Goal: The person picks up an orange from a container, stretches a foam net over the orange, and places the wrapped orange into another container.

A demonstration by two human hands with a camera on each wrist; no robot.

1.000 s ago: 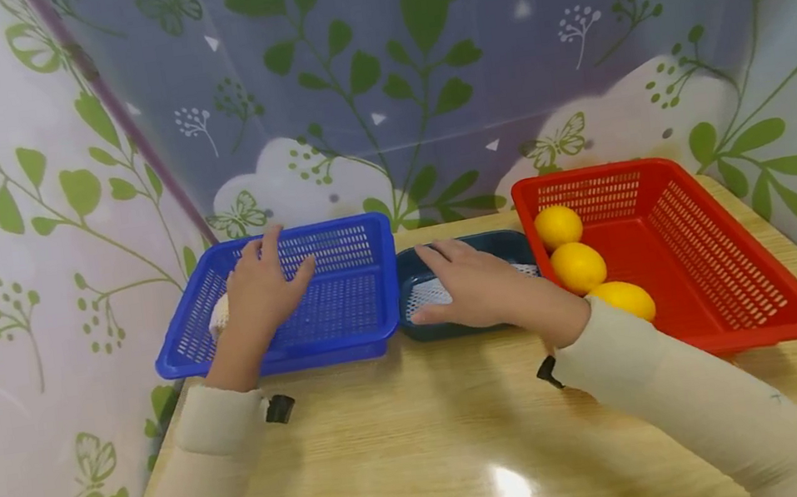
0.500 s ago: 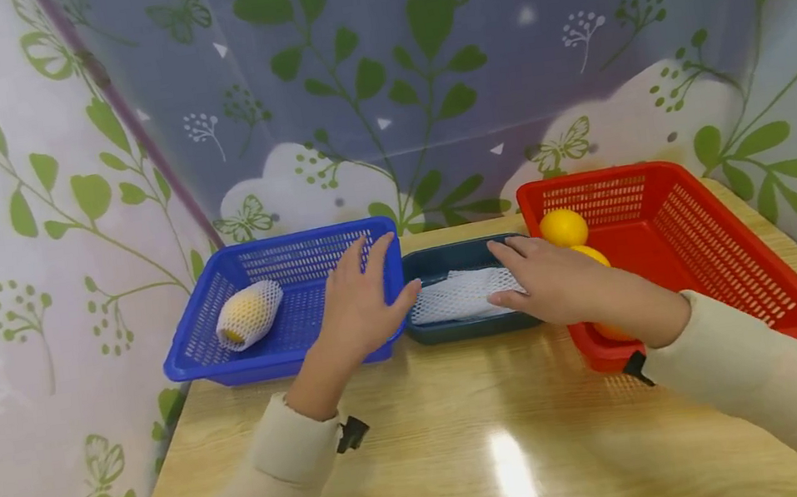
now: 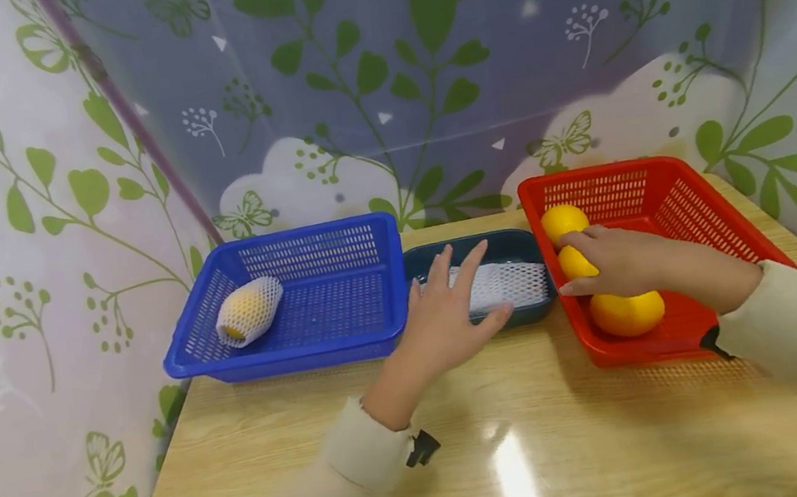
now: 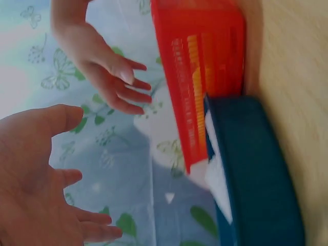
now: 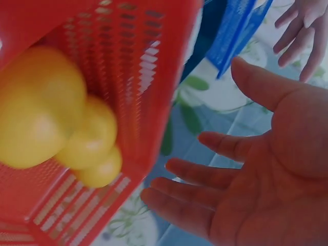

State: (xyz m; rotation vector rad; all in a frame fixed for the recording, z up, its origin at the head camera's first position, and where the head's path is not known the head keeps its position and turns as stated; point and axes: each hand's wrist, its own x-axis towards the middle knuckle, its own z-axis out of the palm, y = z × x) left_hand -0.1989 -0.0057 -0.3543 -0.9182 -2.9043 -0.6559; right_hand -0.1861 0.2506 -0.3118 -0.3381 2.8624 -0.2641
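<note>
My left hand (image 3: 440, 331), its fingers spread and holding nothing, hovers at the front of a dark green basket (image 3: 511, 239). White foam netting (image 3: 512, 284) lies in that basket, partly hidden by this hand. Over the red basket (image 3: 664, 344) is my right hand (image 3: 627, 262), also holding nothing; the right wrist view shows its fingers extended and apart from the fruit. Three smooth orange-yellow fruits line the basket's left side: a rear fruit (image 3: 563, 222), a middle fruit (image 3: 576, 262) partly covered by the hand, and a larger front fruit (image 3: 628, 314).
A blue basket (image 3: 306, 350) stands at the left, holding a yellow fruit (image 3: 249, 310) sleeved in white foam netting. All three baskets sit in a row on a wooden table (image 3: 281, 449). Behind them hangs a leaf-patterned curtain (image 3: 426, 110).
Both hands have moved right: the left from over the blue basket to the green basket, the right from the green basket to above the red basket's fruits. The netted fruit has come into view.
</note>
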